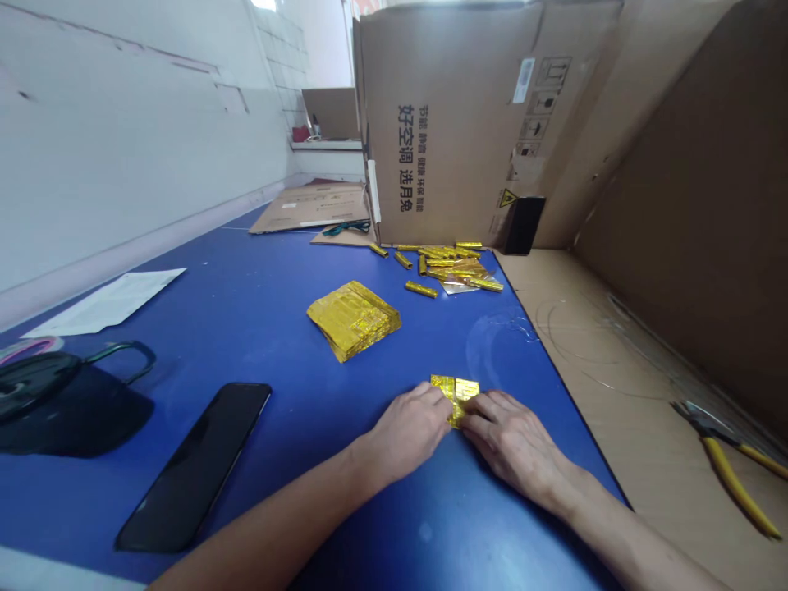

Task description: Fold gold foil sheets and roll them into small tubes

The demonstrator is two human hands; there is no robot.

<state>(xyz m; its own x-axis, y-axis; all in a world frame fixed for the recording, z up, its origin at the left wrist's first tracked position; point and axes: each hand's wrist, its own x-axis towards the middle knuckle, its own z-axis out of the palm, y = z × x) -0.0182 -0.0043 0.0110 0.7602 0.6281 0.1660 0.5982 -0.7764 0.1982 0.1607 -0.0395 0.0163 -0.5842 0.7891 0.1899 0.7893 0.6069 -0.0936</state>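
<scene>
A small square of gold foil paper (455, 386) with a crease down its middle lies on the blue table. My left hand (415, 427) is closed at its left lower edge, fingers curled onto the foil. From the other side, my right hand (508, 431) pinches or presses the lower right part of the same sheet. My fingers hide the foil's near edge. Farther up the table sits a stack of gold foil sheets (354, 318). Behind it, several rolled gold foil tubes (455, 261) are heaped against the cardboard box.
A large cardboard box (455, 123) walls off the back. On the left are a black phone (195, 466), a dark mug (74, 402) and white paper (111, 302). Yellow-handled pliers (730, 472) and thin wire lie on cardboard at right. A dark rectangular object (524, 224) leans against the box.
</scene>
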